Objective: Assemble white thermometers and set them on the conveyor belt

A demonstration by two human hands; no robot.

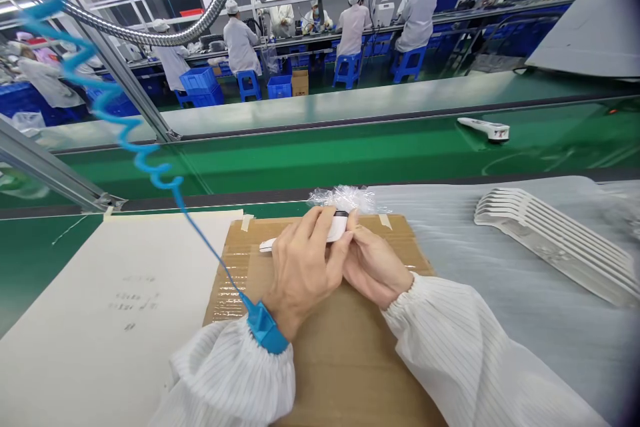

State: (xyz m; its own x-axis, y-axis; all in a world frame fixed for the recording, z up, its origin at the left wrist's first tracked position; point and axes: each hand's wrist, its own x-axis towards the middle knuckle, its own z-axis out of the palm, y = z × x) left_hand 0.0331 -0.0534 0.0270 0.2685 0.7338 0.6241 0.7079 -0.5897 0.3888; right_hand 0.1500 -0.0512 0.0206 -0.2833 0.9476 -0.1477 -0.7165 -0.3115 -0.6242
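Note:
A slim white handheld device (pixel 337 227) with a dark end lies between my hands, just above a brown cardboard sheet (pixel 350 360). My left hand (pixel 305 257) is wrapped over it from above, and its narrow tip pokes out on the left. At the wider, dark end, the fingers of my right hand (pixel 373 260) are closed on it from the right. My palm and fingers hide much of the device. A blue wrist strap (pixel 267 328) with a coiled cord circles my left wrist.
Crumpled clear plastic (pixel 347 198) lies behind the cardboard. Nested white plastic shells (pixel 555 240) rest on grey foam sheeting at right. A similar white device (pixel 485 128) is on the green conveyor (pixel 300 153). The blue coiled cord (pixel 145 153) hangs at left; people sit beyond.

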